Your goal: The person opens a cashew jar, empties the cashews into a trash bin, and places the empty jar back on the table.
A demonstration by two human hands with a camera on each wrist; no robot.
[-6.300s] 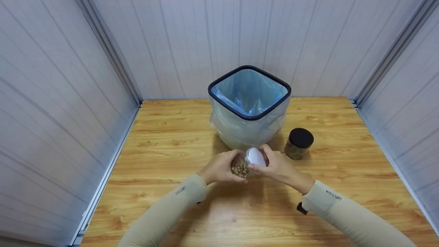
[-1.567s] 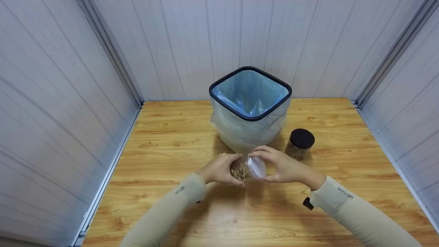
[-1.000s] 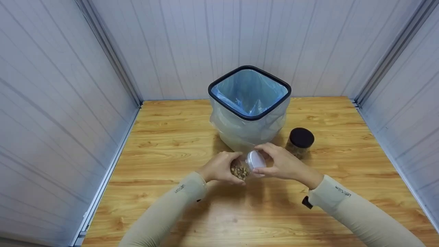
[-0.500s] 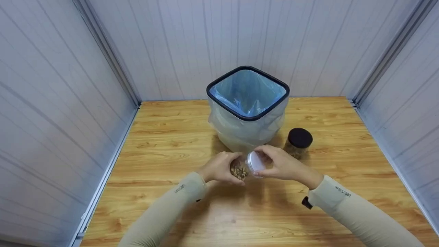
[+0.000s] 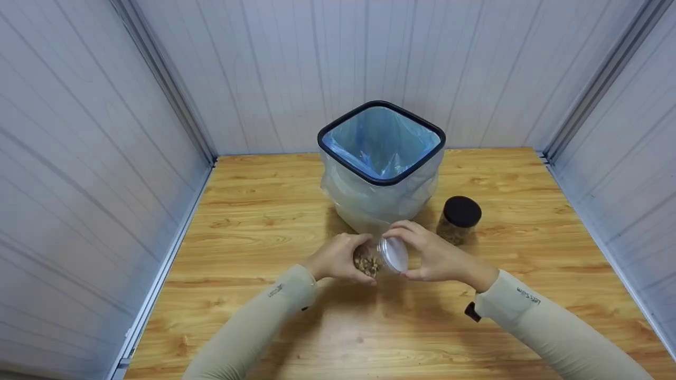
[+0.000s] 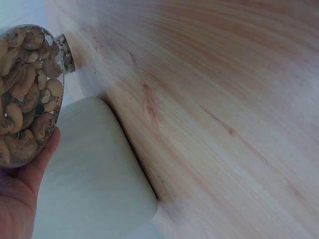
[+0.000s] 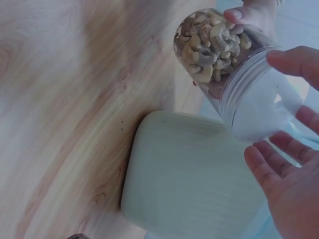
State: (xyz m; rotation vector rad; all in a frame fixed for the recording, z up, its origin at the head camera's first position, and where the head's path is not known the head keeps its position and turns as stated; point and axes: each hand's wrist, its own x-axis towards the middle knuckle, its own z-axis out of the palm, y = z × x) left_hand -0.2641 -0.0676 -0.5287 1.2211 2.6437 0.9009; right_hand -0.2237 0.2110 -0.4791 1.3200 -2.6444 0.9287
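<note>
My left hand (image 5: 340,259) grips a clear jar (image 7: 212,47) of brownish cashew nuts by its body, the jar lying tilted with its top towards the right. A clear ridged jar lid (image 5: 395,255) with a whitish face covers that top. The fingers and thumb of my right hand (image 5: 441,256) curl round opposite edges of the lid, loosely spread in the right wrist view. Seen from the left wrist, the jar's base (image 6: 30,94) is full of cashews. Both hands are above the table, in front of the bin.
A pale bin (image 5: 377,198) with a black square rim and a blue-looking bag liner stands just behind the hands. To its right is a jar (image 5: 459,216) with a black lid. Wall panels (image 5: 95,174) enclose the wooden table (image 5: 253,211) at the sides and back.
My right thumb has moved down from the lid's face to its lower edge, and the fingers have shifted left over its top. The left hand and jar have stayed nearly still.
</note>
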